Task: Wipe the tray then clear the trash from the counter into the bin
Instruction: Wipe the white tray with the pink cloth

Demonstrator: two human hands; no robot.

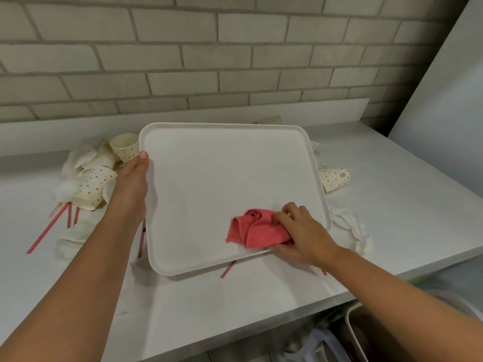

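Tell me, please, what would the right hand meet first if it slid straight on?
The right hand grips the red cloth; ahead lies only bare tray, then probably its left rim by the left hand.

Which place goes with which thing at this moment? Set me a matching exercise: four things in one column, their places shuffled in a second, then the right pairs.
Things
1. red cloth
2. left hand
3. mouth-up dotted cup
4. bin

Places
a. below the counter edge, lower right
b. on the tray, near right corner, held by the right hand
c. holding the tray's left rim
d. on the counter, by the tray's far left corner

Pairs: 1-b, 2-c, 3-d, 4-a
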